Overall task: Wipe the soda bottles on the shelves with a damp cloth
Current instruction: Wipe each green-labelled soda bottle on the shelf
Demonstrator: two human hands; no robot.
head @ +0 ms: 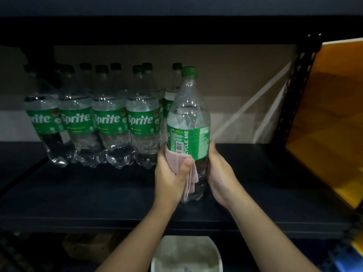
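Observation:
A clear Sprite bottle [189,122] with a green cap and green label stands upright on the dark shelf [98,193], label back turned toward me. My left hand [170,173] grips a folded pink cloth [186,169] and presses it against the bottle's lower left side. My right hand [220,173] wraps around the bottle's lower right side. Several more Sprite bottles [110,118] stand in rows at the back left of the shelf, labels facing front.
A black perforated shelf post [294,91] rises at the right, with a yellow panel [334,114] beyond it. A pale bowl-like container [186,256] sits below the shelf's front edge. Another shelf board [176,28] runs overhead.

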